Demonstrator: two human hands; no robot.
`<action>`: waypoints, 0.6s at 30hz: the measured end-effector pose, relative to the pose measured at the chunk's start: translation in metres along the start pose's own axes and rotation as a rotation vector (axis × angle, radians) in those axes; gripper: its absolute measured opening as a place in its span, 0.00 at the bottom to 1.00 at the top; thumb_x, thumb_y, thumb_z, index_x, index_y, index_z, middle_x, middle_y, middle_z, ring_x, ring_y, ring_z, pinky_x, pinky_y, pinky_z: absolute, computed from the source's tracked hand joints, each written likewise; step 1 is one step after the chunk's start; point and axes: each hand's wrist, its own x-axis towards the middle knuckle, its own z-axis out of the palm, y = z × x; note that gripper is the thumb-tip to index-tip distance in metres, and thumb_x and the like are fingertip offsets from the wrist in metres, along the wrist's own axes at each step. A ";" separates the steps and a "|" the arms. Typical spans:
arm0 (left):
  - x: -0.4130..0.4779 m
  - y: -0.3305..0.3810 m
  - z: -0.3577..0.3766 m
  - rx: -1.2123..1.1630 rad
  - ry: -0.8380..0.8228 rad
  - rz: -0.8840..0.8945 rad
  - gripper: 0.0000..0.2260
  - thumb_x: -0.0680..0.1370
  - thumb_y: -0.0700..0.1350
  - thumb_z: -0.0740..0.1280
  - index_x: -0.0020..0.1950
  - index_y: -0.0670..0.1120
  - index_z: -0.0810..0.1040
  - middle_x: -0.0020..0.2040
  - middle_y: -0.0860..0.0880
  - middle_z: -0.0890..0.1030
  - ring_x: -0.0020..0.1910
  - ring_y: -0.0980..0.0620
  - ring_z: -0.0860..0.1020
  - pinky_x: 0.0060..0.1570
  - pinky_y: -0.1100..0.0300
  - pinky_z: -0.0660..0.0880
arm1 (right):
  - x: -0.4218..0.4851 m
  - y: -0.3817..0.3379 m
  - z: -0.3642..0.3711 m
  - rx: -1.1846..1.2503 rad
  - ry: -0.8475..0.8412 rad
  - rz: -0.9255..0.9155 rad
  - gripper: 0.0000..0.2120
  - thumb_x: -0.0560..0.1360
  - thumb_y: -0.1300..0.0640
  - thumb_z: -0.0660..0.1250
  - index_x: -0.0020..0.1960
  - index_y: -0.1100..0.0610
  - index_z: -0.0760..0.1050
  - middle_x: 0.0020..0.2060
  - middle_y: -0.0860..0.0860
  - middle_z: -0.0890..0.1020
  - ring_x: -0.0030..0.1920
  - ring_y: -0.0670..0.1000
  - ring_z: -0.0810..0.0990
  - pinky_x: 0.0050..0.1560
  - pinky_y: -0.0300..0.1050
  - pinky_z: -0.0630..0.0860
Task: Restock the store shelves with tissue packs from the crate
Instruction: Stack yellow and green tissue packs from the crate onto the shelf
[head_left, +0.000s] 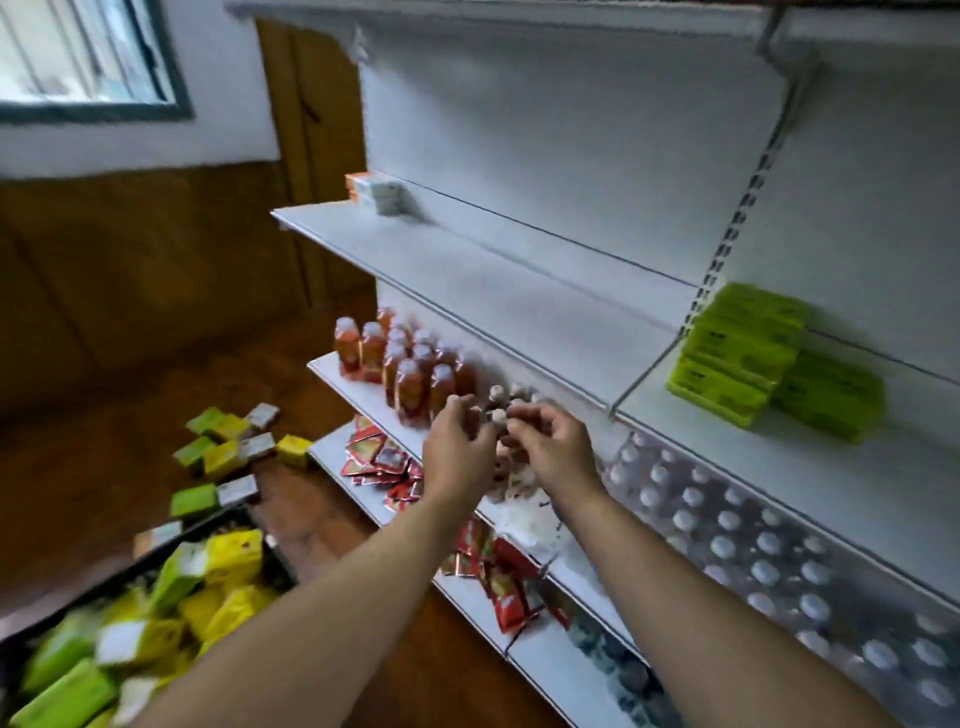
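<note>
shelves (519, 270) fill centre and right | crate (280, 564) lower left, heaped with tissue packs (228, 561) | green pack stack (748, 358) on shelf at frame right | left hand (457, 447) and right hand (556, 452) mid-frame, fingers curled at white-capped bottles (497, 415), grip blurred, cannot tell

White metal shelves (467, 270) hold orange plastic bottles (410, 369). Above the bottles sits a small orange-and-white box (376, 192); right of them, stacked bright green tissue packs (753, 358); below them, red foil packets (384, 462).
</note>
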 end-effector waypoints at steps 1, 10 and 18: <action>0.009 -0.011 -0.024 0.006 0.038 -0.023 0.14 0.75 0.41 0.66 0.61 0.45 0.76 0.48 0.50 0.79 0.50 0.50 0.77 0.48 0.62 0.70 | 0.004 0.002 0.026 -0.025 -0.045 0.006 0.11 0.74 0.67 0.65 0.41 0.52 0.77 0.38 0.53 0.81 0.38 0.51 0.80 0.40 0.44 0.77; 0.097 -0.174 -0.240 0.048 0.333 -0.372 0.14 0.75 0.38 0.64 0.60 0.44 0.75 0.47 0.50 0.78 0.50 0.49 0.77 0.52 0.58 0.72 | 0.046 0.060 0.280 -0.084 -0.387 0.153 0.09 0.75 0.68 0.63 0.42 0.56 0.75 0.37 0.56 0.79 0.35 0.49 0.77 0.36 0.40 0.75; 0.127 -0.289 -0.355 0.067 0.474 -0.642 0.12 0.76 0.38 0.64 0.60 0.43 0.76 0.48 0.47 0.79 0.48 0.44 0.77 0.48 0.54 0.73 | 0.057 0.142 0.435 -0.254 -0.572 0.323 0.11 0.74 0.67 0.65 0.41 0.51 0.76 0.37 0.55 0.80 0.36 0.49 0.78 0.35 0.41 0.72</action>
